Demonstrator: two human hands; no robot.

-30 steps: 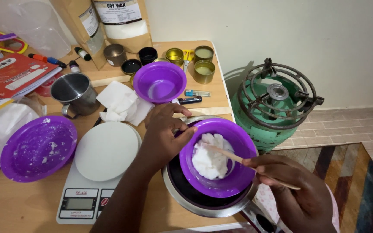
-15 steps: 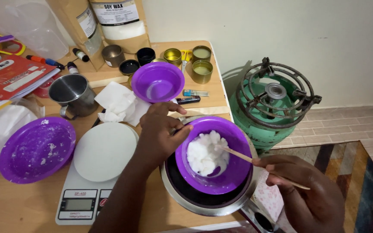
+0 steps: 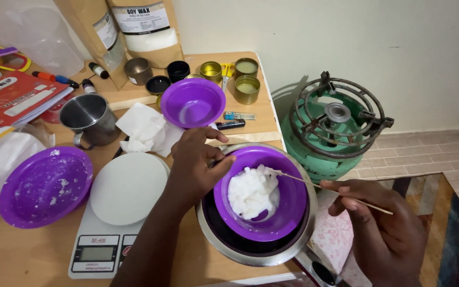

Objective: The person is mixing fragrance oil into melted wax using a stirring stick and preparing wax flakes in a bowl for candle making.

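A: What are the hands doing?

B: The left hand [image 3: 197,167] is gripping the rim of the purple bowl [image 3: 288,212], which is sitting inside the steel pot [image 3: 256,252]. The right hand [image 3: 383,234] is holding a thin wooden stick [image 3: 336,192], its tip touching the white wax [image 3: 251,191] in the bowl.

A: What is lying around them?

B: A kitchen scale [image 3: 115,212] is sitting just left of the pot, a purple plate [image 3: 43,186] beside it, and a green gas burner [image 3: 336,127] is standing off the table to the right.
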